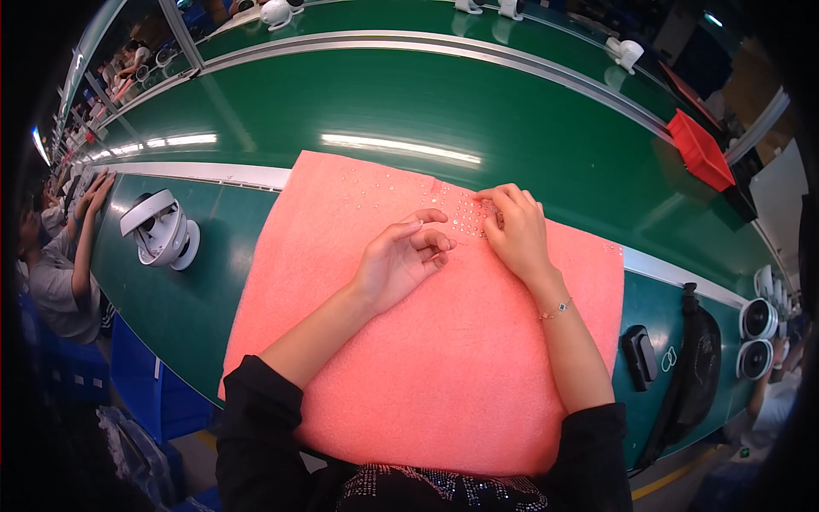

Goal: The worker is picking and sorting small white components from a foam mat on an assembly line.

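Green counter point(205, 282), pink cloth point(401, 375): clear dots point(466, 218) at one o'clock, seemingly being handled. Left hand point(394, 263) loosely curled, apparently empty; right hand point(519, 235) touching them, grasp unclear. Next move calls for light fingers.

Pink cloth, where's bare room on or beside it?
Bare: near half of the pink cloth, between the forearms; the green tabletop between cloth and white fan. Crowded: the far side, with left hand, right hand and clear studs; right of the cloth, with black case and black bag.
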Motion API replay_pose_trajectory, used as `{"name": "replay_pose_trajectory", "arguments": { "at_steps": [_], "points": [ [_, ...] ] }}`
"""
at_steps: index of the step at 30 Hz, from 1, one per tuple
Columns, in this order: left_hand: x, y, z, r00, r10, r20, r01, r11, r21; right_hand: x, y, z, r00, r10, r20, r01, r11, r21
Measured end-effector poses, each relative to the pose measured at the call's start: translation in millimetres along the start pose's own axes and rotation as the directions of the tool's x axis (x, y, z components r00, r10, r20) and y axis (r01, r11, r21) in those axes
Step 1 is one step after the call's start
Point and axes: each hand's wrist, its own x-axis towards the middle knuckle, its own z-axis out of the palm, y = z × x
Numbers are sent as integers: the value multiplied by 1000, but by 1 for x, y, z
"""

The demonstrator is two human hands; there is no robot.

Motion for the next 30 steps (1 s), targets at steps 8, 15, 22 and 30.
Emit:
{"name": "replay_pose_trajectory", "arguments": {
  "at_steps": [8,15,22,30],
  "points": [
    [0,0,0,1000,-2,-2,2,1000,-5,1,3,2,1000,6,-29,-5,999,35],
    [1,-1,0,1000,-1,2,1,1000,-10,1,3,2,997,72,-35,-70,996,63],
    [0,-1,1,1000,-3,-17,3,1000,-7,0,4,2,999,31,-31,-30,999,29],
    [0,-1,2,1000,-4,-20,4,1000,3,-1,4,2,1000,-15,-4,15,999,-35]
  ]
}}
